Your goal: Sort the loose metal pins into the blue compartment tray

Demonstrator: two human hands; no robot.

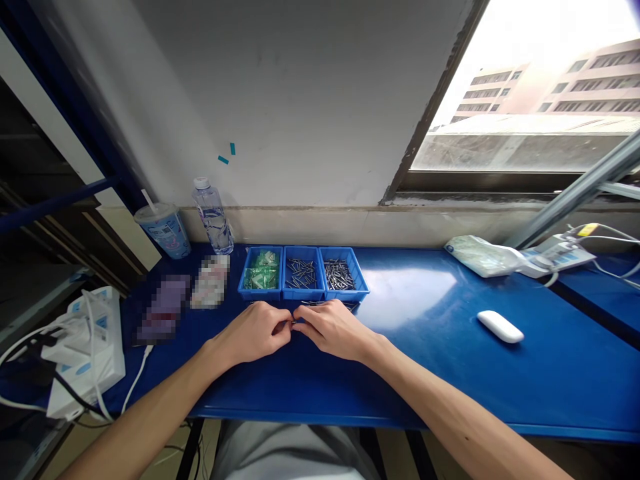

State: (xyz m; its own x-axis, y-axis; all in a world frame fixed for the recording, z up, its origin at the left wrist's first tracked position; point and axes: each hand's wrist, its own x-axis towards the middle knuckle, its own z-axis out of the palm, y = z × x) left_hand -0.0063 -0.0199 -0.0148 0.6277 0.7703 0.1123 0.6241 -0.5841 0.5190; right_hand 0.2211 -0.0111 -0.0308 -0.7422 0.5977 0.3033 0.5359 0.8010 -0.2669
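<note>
My left hand (pixel 263 330) and my right hand (pixel 334 330) meet fingertip to fingertip over the front of the blue table. Both are closed in a pinch, and whatever small dark thing lies between them is too small to name. Just beyond my fingers stand three joined blue bins. Green packets fill the left bin (pixel 262 293), while the middle bin (pixel 303 293) holds loose thin metal pins or screws. More of these fill the right bin (pixel 365 287). A few thin metal pieces (pixel 353 307) lie along the bins' front edge, partly hidden by my hands.
A lidded cup (pixel 173 233) and a water bottle (pixel 215 223) stand at the back left. Power strips with cables lie at far left (pixel 113 333) and far right (pixel 565 257). A white oval case (pixel 500 327) and a soft pack (pixel 477 255) rest on the right.
</note>
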